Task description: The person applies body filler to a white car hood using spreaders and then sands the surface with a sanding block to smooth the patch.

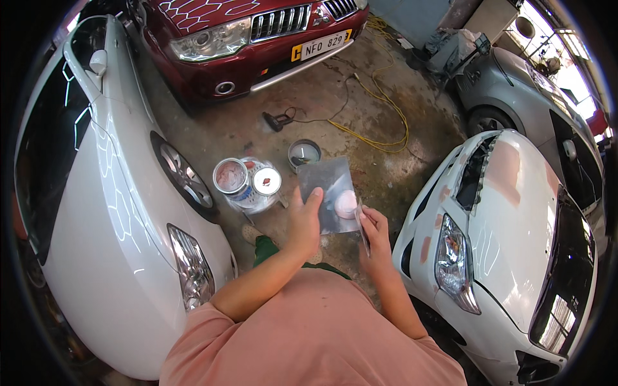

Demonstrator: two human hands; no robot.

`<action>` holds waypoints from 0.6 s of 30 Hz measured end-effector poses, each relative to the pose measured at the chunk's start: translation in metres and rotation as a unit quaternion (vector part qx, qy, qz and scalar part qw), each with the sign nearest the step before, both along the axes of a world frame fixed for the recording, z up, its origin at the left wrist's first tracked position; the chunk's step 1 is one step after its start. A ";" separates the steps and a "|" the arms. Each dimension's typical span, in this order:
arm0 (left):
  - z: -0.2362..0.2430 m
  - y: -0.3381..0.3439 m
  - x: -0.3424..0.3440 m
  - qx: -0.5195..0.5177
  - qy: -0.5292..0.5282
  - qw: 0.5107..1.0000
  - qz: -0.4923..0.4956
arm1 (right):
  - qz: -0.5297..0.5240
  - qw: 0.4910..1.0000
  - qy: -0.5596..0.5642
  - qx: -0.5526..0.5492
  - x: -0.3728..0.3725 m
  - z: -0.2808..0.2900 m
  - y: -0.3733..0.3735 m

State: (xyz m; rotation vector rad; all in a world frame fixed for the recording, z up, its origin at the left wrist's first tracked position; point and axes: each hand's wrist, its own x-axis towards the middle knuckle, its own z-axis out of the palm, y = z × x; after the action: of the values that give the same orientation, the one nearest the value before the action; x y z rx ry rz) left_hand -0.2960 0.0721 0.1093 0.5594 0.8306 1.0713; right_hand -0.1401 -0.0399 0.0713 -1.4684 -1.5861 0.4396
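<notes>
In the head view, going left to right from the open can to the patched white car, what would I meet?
Open can → white-topped can → left hand → pinkish paste → right hand → patched white car.

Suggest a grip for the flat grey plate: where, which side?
I'd take the grey plate by its left edge, from the left, thumb on top, as the left hand does: it looks thin and flat, and the pink paste sits toward its right edge.

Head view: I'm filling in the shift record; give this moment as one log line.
left hand: holds flat grey rectangular plate | right hand: holds thin flat spreader beside round pink paste mound | mound: on plate
</notes>
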 end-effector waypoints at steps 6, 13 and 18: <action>-0.005 0.007 -0.026 0.167 0.178 0.961 -0.131 | -0.052 0.981 -0.183 0.022 0.051 0.041 0.015; 0.022 0.002 -0.020 0.262 0.295 0.906 -0.154 | 0.089 0.947 -0.308 0.025 0.036 0.068 0.043; 0.007 0.010 -0.023 0.289 0.351 0.889 -0.054 | 0.187 0.946 -0.263 0.001 0.003 0.049 0.022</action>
State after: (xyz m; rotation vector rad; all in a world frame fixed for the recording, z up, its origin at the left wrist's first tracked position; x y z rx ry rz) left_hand -0.3194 0.0821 0.1163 1.5454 1.0807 1.0113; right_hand -0.1376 -0.0175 0.1199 -1.3478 -2.3105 0.2651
